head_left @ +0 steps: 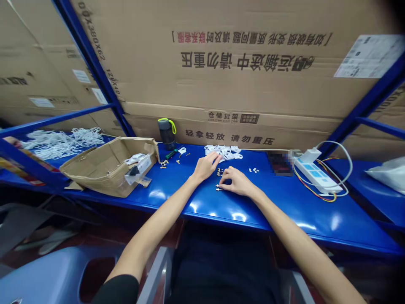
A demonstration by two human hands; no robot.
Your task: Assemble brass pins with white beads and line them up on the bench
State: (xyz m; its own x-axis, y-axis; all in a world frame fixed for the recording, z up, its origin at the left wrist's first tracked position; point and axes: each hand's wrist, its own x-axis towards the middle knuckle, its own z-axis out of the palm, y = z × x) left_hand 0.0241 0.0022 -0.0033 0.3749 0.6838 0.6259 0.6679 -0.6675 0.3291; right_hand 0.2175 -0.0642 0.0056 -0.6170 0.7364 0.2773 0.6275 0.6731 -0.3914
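My left hand [207,166] lies at the near edge of a pile of white plastic pieces [226,152]. Its fingers are stretched forward, and I see nothing held in them. Just to its right, my right hand [237,181] rests on the blue table with thumb and fingertips pinched at a small metal piece [217,187] with a white end. Beyond that piece, several similar small metal pieces [219,172] lie side by side in a short row between my hands. They are too small to name exactly.
Small white bits [254,170] lie to the right, before a dark pixelated item [280,164] and a power strip [318,175] with looping cables. On the left are a cardboard box [95,173], a bottle [166,134], a green-handled tool [171,153] and copper-coloured parts [163,164]. Cardboard stands behind.
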